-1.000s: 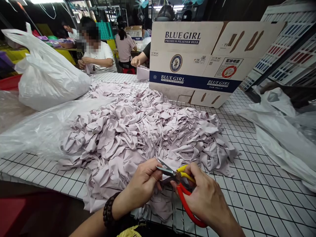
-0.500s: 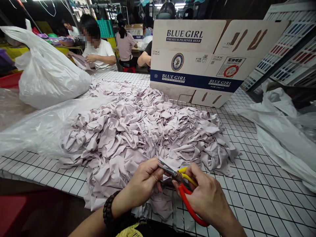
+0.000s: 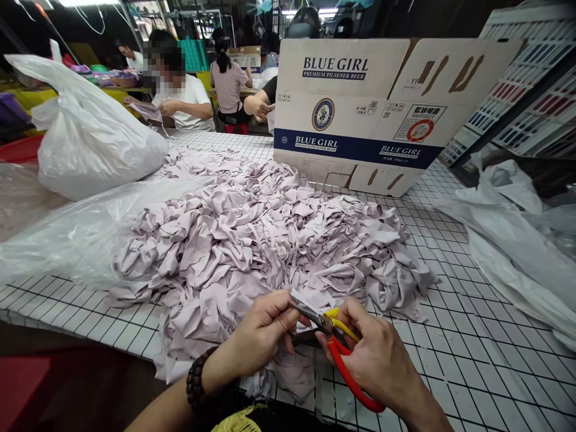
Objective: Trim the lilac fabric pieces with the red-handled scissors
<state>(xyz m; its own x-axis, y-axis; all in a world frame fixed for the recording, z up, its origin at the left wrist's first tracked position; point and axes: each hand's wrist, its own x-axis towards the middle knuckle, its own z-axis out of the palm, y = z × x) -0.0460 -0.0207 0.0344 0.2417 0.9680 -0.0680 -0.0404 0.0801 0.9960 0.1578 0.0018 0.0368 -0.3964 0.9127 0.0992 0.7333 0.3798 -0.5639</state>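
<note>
Left hand [image 3: 263, 321]: drawn narrow; thumb and fingertips pressed together at the scissor tips. From where I stand, I cannot tell what is pinched.
Left wrist: carries a dark beaded bracelet [image 3: 197, 379].
Right hand [image 3: 377, 357]: closed around the scissor handles, one yellow, one red.
Scissors [image 3: 324, 324]: in front of the person, over the near part of the cloth pile; blades nearly together, directed at the left fingertips.
Cloth pile [image 3: 252, 240]: pale mauve, crumpled pieces and strips, heaped across the table.
Table cover [image 3: 450, 348]: white with a black grid.
Clear plastic [image 3: 85, 240]: spread left of the pile, against it.
White bag [image 3: 96, 144]: bulging, beyond the clear plastic.
Carton [image 3: 355, 114]: standing behind the pile, printed BLUE GIRL.
White plastic sheeting [image 3: 513, 234]: crumpled, at the right.
Opposite side: a co-worker in a white shirt [image 3: 193, 99] holds similar cloth; another person's hand [image 3: 258, 106] shows beside the carton's left edge.
</note>
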